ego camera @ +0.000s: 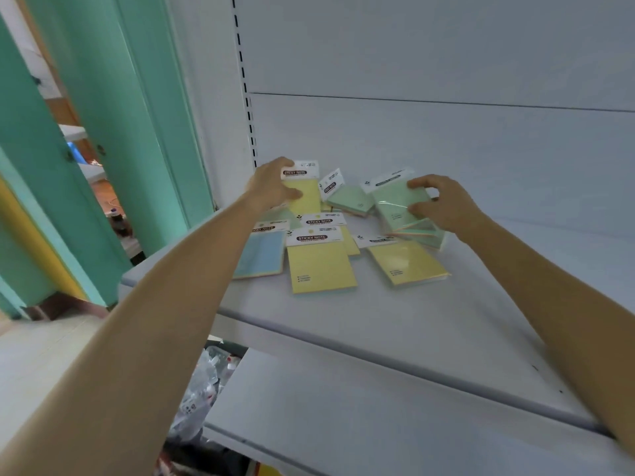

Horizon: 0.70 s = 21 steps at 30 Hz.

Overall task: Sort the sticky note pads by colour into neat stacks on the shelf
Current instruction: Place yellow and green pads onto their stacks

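Observation:
Several packaged sticky note pads lie scattered at the back of a white shelf (395, 324). My left hand (271, 185) grips a yellow pad (304, 195) by its upper part, lifted above the pile. My right hand (443, 202) holds a green pad (395, 202), tilted, on top of a few more green pads. Another green pad (350, 201) lies between my hands. Two yellow pads (321, 266) (407, 262) lie flat in front, with a third yellow pad partly under them. A blue pad (261, 254) lies at the front left of the pile.
The shelf's white back panel (429, 63) rises behind the pads, with a slotted upright (245, 91) at its left. A lower shelf (378, 417) juts out below. Clear packaged goods (202, 386) sit under the shelf's left end. Green panels (113, 115) stand to the left.

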Available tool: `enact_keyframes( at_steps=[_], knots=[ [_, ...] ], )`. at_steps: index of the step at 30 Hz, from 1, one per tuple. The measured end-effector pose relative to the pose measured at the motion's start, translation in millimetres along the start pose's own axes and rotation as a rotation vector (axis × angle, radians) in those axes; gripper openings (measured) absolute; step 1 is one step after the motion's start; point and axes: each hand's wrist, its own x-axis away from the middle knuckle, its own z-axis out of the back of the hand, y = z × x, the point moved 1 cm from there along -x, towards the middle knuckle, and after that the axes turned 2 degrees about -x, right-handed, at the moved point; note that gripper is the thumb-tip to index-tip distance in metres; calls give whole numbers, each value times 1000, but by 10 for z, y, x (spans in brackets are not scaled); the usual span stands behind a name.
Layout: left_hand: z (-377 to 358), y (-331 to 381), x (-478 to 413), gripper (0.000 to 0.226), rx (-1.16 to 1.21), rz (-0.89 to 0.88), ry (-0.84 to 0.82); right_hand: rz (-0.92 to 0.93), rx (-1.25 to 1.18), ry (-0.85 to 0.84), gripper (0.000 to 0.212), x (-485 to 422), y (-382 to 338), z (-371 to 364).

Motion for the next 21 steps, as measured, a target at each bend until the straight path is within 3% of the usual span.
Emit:
enact_keyframes(
  at_steps=[5, 10, 15, 21],
  knots=[
    [71, 91, -39, 49, 169, -104, 126, -76, -82, -65, 39, -10, -3, 51],
    [213, 121, -27, 21, 469, -67, 258, -17, 159, -195, 31, 66, -30, 136],
    [193, 294, 65, 29, 661, -126, 169, -33, 220, -309, 31, 207, -55, 343],
    [-141, 819, 161, 10, 744, -156, -5, -230, 2, -143, 39, 523, 133, 765]
  ],
)
